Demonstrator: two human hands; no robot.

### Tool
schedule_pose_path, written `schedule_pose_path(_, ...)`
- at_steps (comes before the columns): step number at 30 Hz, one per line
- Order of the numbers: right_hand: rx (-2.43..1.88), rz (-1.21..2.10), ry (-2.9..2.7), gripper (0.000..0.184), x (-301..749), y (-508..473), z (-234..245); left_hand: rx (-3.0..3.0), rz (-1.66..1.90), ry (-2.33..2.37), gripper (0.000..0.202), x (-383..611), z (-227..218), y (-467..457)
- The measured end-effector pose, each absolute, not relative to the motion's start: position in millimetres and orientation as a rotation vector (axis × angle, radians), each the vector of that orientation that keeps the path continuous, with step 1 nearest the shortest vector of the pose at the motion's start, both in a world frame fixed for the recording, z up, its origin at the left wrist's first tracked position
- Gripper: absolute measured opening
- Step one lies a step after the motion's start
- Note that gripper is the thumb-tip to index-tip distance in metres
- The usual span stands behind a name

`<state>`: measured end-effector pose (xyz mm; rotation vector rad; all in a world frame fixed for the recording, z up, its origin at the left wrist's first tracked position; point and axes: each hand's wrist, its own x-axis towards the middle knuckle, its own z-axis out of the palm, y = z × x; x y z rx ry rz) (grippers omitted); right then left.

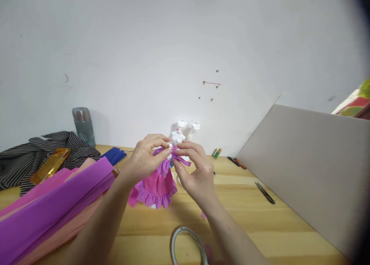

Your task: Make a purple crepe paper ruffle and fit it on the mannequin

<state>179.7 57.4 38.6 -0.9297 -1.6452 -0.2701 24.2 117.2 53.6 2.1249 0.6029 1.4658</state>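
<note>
A small white dress-form mannequin (170,146) stands on the table in a pink and purple crepe-paper dress (158,182) with a ruffled hem. My left hand (148,157) is closed at its upper part, thumb and fingers pinching the purple paper by the shoulder. From the other side, my right hand (198,168) pinches a narrow purple crepe-paper strip (184,162) at the bodice. The fingers partly hide the mannequin's torso. Further white mannequins (178,136) stand behind it against the wall.
Crepe-paper rolls (63,199) and striped cloth (75,145) lie left, with a flask (83,126) behind. A tape roll (173,245) lies in front. Thread snips (265,193) lie right, before a large grey board (312,161). A small green item (217,153) is near the wall.
</note>
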Motion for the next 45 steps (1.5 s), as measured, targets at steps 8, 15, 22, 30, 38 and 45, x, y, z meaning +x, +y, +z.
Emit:
schedule_pose_path(8, -0.93, -0.259, -1.587, 0.014, 177.8, 62.2, 42.6, 2.132, 1.467, 0.612, 0.012, 24.8, 54.9, 116.1)
schedule_pose_path(15, -1.019, 0.048, -1.465, 0.012, 178.9, 65.0, 40.4, 2.148, 1.452, 0.597, 0.012, 24.4, 56.6, 115.1)
schedule_pose_path(22, -0.961, -0.031, -1.508, 0.012, 175.2, 61.5, 37.8, 2.14, 1.48, 0.593, 0.012, 24.8, 55.2, 116.1)
schedule_pose_path(30, -0.88, -0.217, -1.75, 0.015, 183.3, 50.4, 40.1, 2.167, 1.499, 0.572, 0.013, 24.8, 55.1, 117.0)
schedule_pose_path(38, -0.868, -0.305, -1.685, 0.021, 181.1, 45.3, 40.1, 2.159, 1.488, 0.598, 0.013, 25.1, 53.3, 118.2)
schedule_pose_path(45, -0.872, -0.311, -1.64, 0.016, 174.6, 47.5, 36.8, 2.152, 1.472, 0.589, 0.013, 26.2, 53.3, 117.4)
